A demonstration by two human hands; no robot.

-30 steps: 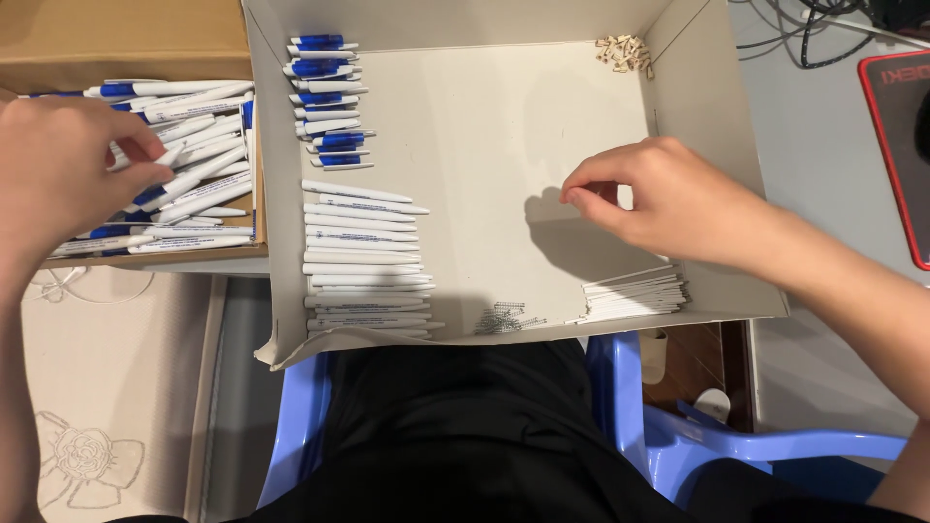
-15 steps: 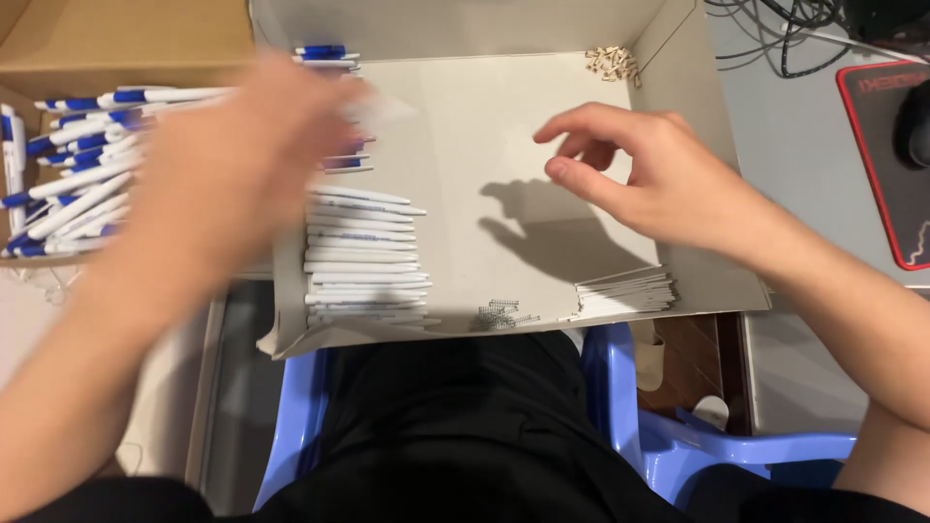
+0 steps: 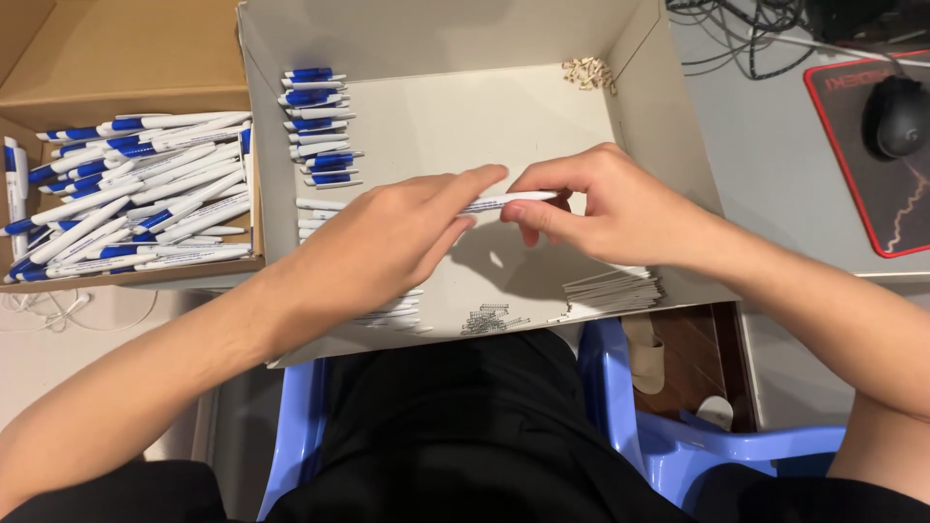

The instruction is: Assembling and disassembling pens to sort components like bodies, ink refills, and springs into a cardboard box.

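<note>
Leftmost, a brown cardboard box holds a loose heap of white and blue pens, most lying with their blue ends toward the left. Just beside it sits a larger white box, open at the top, resting over the person's lap above a blue plastic chair. Along the left inner side of this box lies a column of blue pen caps, and below them a row of white pen barrels, partly hidden by the left forearm. The left hand reaches across the middle of the white box, its grip closed on the left part of a white pen, index finger stretched along it. The pen lies nearly level above the box floor, between the two hands. The right hand meets it from the other side, thumb and fingers pinched together on the pen's right end. Under the right wrist, in the lower right corner of the box, a stack of thin white refills lies flat. A small heap of springs rests near the front wall, and a cluster of tiny tan parts sits in the far right corner. Further right, on the grey surface, a black mouse rests on a red-edged mat, with dark cables above.
</note>
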